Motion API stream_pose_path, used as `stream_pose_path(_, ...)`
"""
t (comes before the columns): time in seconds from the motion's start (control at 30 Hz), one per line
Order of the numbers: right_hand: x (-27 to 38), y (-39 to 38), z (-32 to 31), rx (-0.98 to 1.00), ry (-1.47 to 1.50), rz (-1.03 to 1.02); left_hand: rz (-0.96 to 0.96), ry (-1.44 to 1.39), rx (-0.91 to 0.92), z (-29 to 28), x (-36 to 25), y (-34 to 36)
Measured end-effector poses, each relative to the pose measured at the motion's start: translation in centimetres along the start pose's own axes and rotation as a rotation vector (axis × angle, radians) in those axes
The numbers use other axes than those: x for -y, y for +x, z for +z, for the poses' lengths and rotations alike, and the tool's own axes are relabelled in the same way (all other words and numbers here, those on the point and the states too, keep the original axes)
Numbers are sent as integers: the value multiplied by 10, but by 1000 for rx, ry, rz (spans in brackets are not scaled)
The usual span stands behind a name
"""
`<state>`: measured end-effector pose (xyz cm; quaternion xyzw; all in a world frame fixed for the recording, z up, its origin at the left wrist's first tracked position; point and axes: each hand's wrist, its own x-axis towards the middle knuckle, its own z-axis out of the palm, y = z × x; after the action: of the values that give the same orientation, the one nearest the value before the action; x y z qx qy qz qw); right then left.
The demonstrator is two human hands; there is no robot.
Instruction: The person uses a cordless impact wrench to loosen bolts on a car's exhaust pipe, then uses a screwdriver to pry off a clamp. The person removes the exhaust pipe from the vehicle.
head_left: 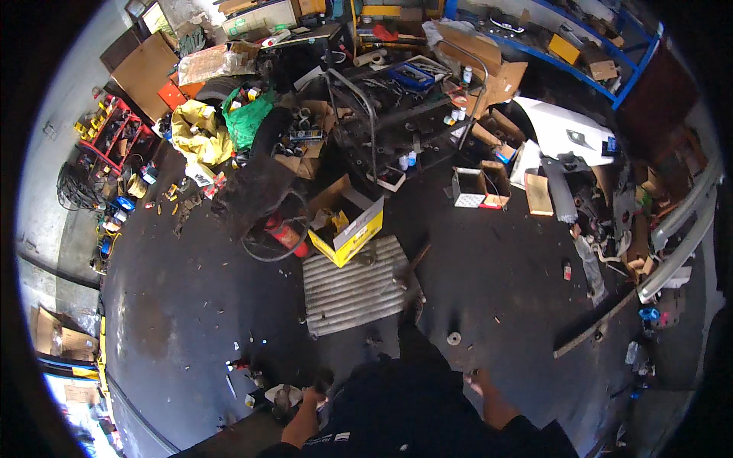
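Note:
My left hand [312,399] is low in the view at the left of my dark-clothed body, fingers curled by a small dark object [324,378]; whether it grips it is unclear. Metal parts [282,395] lie just left of it. My right hand [477,380] hangs at the right of my body, fingers partly curled, their contents too small to make out. A dark-clothed leg stretches toward a ribbed metal panel [343,301] on the dark floor. On the panel's far edge stands an open yellow box [359,237], beside a red cylinder [286,233] within a wire hoop.
A cluttered metal cart [366,107] stands ahead with boxes and bags around it. A red rack [114,130] is at the left wall. A white car panel [561,130], curved trim [679,248] and a long strip [592,324] lie at right. A small metal disc [454,338] lies nearby.

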<state>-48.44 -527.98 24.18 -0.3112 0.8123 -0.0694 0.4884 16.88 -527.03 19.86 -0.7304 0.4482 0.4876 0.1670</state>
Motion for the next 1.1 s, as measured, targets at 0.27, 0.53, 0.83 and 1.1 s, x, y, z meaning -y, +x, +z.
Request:
stream_pose_path(0.27, 403, 209, -214, -179, -403, -544, -137, -611, -95, -5, -160, 44)
stream_pose_path(0.53, 608, 290, -209, 65, -344, -831, 200, -636, -320, -92, -391, 135)
stream_pose_path(0.83, 739, 414, -317, -136, -274, -647, -2, -666, -81, -268, -556, 279)
stream_pose_path(1.1, 961, 541, -376, -317, -866, -1041, 22, -618, -327, -371, -653, 295)
